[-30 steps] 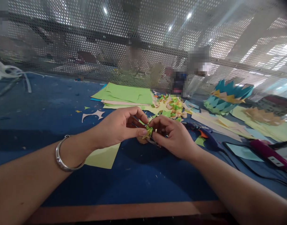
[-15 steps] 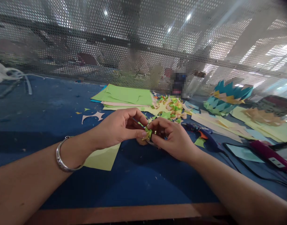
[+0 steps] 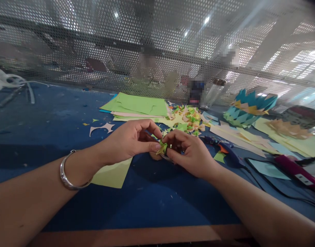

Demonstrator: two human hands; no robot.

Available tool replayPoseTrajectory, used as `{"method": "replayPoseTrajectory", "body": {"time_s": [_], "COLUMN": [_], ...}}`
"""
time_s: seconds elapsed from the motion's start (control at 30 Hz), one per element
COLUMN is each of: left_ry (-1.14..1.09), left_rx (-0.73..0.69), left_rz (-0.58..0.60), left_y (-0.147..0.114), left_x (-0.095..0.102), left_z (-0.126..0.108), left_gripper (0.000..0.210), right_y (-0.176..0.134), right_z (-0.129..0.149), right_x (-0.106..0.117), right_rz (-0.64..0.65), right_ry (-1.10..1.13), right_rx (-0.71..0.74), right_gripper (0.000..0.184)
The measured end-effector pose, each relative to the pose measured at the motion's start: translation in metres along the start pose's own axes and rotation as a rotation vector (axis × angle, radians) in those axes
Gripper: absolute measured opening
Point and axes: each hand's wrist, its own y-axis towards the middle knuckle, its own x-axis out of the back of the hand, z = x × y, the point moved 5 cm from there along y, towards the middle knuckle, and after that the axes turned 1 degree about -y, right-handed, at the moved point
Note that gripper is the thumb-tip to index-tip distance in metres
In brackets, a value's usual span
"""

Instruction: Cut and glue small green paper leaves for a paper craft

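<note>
Between my fingertips is a small yellow-green folded paper piece (image 3: 162,147), like a little paper flower. My left hand (image 3: 136,139) pinches it from the left, thumb and fingertips closed on it. From the right, my right hand (image 3: 186,149) has its curled fingers against the same piece. A thin, light-coloured thing shows under the right thumb; I cannot make out what it is. A pale yellow-green sheet (image 3: 114,174) lies partly beneath my left forearm. Just beyond the hands is a pile of small folded paper pieces (image 3: 189,118) in green, yellow and peach.
Stacked coloured paper (image 3: 140,104) lies behind my left hand. A blue glue gun (image 3: 233,155) with a black cable sits right of my right hand, near a magenta power strip (image 3: 297,171). A blue-and-yellow paper crown (image 3: 250,108) stands at back right, before a perforated metal screen (image 3: 108,44).
Both hands stay in nearly the same place, with the small paper piece still between their fingers. Its angle and the fingertips shift only slightly.
</note>
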Motion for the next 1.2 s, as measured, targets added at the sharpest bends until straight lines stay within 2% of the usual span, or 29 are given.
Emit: {"method": "replayPoseTrajectory", "body": {"time_s": [0.37, 1.2], "left_ry": [-0.001, 0.05], "left_rx": [-0.002, -0.036], "left_rz": [0.05, 0.062], "left_y": [0.0004, 0.0008], "left_x": [0.002, 0.002], "left_z": [-0.0009, -0.003], "left_gripper": [0.027, 0.03], "right_y": [-0.0001, -0.0005], "right_z": [0.0016, 0.0014], "right_x": [0.001, 0.0011], "right_rz": [-0.008, 0.005], "right_ry": [-0.015, 0.004], "right_rx": [0.005, -0.002], "right_gripper": [0.015, 0.013]}}
